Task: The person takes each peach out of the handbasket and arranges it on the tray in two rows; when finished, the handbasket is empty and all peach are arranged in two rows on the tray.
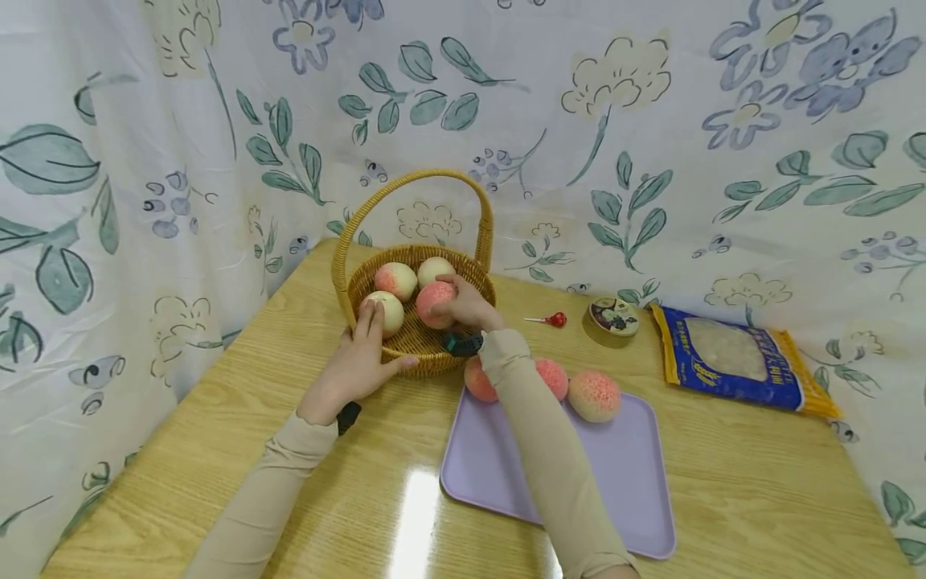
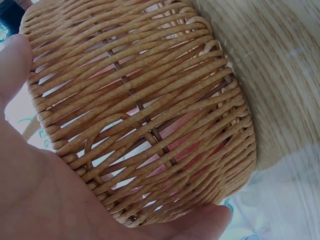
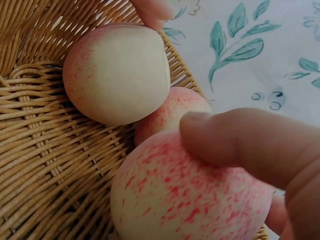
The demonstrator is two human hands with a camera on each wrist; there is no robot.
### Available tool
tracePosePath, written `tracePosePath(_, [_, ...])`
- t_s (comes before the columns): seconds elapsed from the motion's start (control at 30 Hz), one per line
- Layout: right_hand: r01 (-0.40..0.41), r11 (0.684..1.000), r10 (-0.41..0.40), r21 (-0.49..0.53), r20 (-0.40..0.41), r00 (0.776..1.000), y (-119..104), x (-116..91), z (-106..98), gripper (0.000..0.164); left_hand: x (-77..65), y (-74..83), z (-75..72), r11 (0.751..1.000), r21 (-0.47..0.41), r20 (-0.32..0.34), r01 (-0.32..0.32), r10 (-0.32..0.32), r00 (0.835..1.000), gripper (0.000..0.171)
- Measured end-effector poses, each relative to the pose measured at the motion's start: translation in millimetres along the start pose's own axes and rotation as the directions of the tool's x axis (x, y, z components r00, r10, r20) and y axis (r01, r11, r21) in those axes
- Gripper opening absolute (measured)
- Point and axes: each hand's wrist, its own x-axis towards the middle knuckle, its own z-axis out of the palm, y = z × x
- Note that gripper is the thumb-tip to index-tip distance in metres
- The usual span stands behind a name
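Observation:
A wicker basket with a tall arched handle holds several pale, pink-flushed peaches. My right hand grips a pinker peach inside the basket; its thumb presses on the speckled skin in the right wrist view. My left hand rests over the basket's near-left rim, its fingers stretched onto a cream peach. The left wrist view has the thumb against the woven wall. Two more peaches, a blushed one and a pale one, lie farther back in the basket.
A lilac tray at the right bears three peaches along its far edge; my right forearm crosses over it. Behind it lie a red lollipop, a round tin and a blue-and-yellow packet. A floral curtain hangs behind the table.

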Motion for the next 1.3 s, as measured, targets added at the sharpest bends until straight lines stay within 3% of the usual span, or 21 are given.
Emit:
tracePosePath(0.1, [0.012, 1.000, -0.012, 0.012, -0.002, 1.000, 0, -1, -2, 0.068, 0.4, 1.8, -0.6, 1.000, 0.004, 0.002, -0.002, 0.002, 1.000, 0.105])
tracePosePath(0.27, [0.026, 0.992, -0.027, 0.122, 0.012, 1.000, -3, -7, -8, 0.069, 1.6, 2.8, -1.4, 1.000, 0.005, 0.006, -0.009, 0.009, 1.000, 0.105])
tracePosePath(0.63, [0.032, 0.945, -0.046, 0.326, 0.036, 0.998, -6, -24, -31, 0.071, 0.3, 0.3, -3.5, 1.000, -0.003, 0.017, 0.006, -0.006, 1.000, 0.106])
tracePosePath(0.9, [0.065, 0.929, -0.080, 0.364, 0.026, 0.996, -3, -44, -53, 0.071, -0.6, 2.5, -2.6, 1.000, -0.011, 0.021, 0.013, -0.012, 1.000, 0.106])
tracePosePath(1.3, [0.090, 0.940, -0.088, 0.329, -0.021, 0.996, 8, -71, -92, 0.070, 0.0, 1.3, -1.2, 1.000, -0.014, 0.022, 0.001, 0.000, 1.000, 0.105])
